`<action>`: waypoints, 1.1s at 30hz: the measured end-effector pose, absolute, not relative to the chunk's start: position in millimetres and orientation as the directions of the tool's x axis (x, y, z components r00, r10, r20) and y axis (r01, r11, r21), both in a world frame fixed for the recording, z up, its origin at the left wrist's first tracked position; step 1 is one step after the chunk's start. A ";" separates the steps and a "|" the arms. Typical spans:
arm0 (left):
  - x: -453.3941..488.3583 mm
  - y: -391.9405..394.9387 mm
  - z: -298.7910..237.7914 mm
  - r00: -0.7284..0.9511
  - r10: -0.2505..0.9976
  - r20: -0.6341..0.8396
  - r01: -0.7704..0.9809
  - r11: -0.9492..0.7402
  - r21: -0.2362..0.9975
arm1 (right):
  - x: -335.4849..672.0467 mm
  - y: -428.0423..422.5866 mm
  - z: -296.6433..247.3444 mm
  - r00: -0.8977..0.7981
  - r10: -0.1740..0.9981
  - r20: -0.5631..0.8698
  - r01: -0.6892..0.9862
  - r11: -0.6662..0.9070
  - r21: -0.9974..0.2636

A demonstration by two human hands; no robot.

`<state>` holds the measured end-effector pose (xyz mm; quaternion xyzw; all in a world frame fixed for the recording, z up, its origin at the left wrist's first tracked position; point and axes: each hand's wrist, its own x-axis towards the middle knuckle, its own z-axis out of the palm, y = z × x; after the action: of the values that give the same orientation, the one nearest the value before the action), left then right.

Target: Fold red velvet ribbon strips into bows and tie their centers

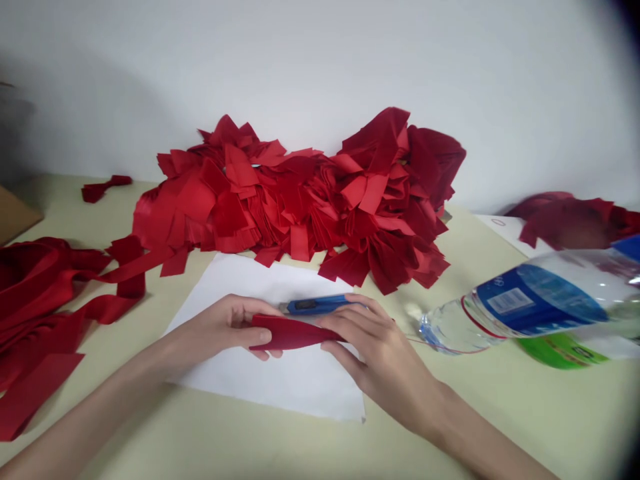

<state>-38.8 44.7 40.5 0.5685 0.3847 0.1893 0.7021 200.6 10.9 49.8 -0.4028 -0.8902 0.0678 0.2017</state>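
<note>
My left hand [220, 327] pinches one end of a folded red strip [290, 334], cloth or stiff paper, between thumb and fingers. My right hand [373, 353] closes over the strip's other end. A blue utility knife [315, 305] lies just behind the strip, its far end under my right fingers. I cannot tell whether that hand grips the knife. Both hands are above a white paper sheet [260, 380], which lies on the pale table [475, 413].
A large heap of cut red pieces [295, 207] stands against the white wall. Long red strips [40, 300] lie at the left. A clear plastic water bottle [520, 307] with a blue label lies on its side at the right, before another red pile [570, 217].
</note>
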 end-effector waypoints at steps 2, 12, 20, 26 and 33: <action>-38.2 44.8 40.6 0.611 0.720 -0.329 0.163 0.292 0.942 | 208.6 9.2 51.1 -0.557 0.762 0.331 0.710 0.643 -0.286; -52.7 56.1 28.5 0.517 0.764 -0.386 0.190 0.337 0.922 | 251.8 53.4 45.6 -0.325 0.942 0.083 0.764 0.314 -0.564; -76.5 74.5 17.9 0.283 0.922 -0.266 0.365 0.153 0.918 | 234.2 63.3 37.4 -0.396 0.913 -0.094 0.581 0.170 -0.796; -89.0 82.6 3.7 0.240 0.938 -0.251 0.394 0.142 0.908 | 240.4 69.4 22.6 -0.339 0.941 -0.018 0.595 0.200 -0.778; -86.6 72.6 9.8 0.310 0.894 -0.324 0.399 0.187 0.898 | 248.5 72.8 12.2 -0.309 0.933 0.187 0.702 0.356 -0.617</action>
<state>-86.6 72.6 9.8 0.5959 0.5422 0.2261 0.5475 248.5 72.8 12.2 -0.5243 -0.7793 0.2172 0.2659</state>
